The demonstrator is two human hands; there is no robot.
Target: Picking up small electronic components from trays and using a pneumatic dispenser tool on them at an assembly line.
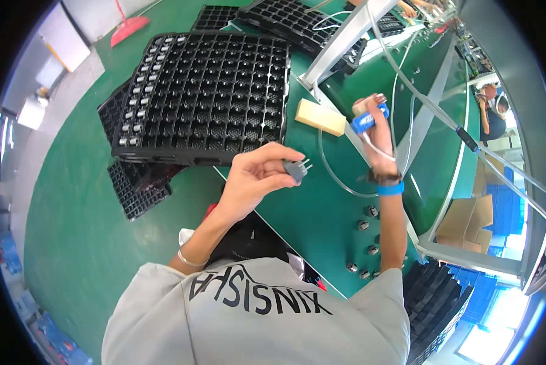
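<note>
My left hand point(255, 176) pinches a small grey plug-like part point(295, 170) between thumb and fingers. Its metal pins point to the right, toward the table's middle. Farther right, my right hand point(376, 131) is wrapped round a small blue hand tool point(370, 118) with a pale hose at it; its exact kind is unclear. Just left of that hand lies a yellow sponge-like block point(320, 117). Beyond my left hand, a large black tray point(209, 161) with a grid of pockets holds rows of small metal parts point(140, 85) along its left side.
Several small metal parts point(363, 225) lie on the green tabletop point(321, 213) by my right forearm. More black trays point(279, 21) sit at the far side, near a metal post point(340, 45). Hoses hang at the right. Stacked trays point(434, 304) and a cardboard box point(464, 222) stand lower right.
</note>
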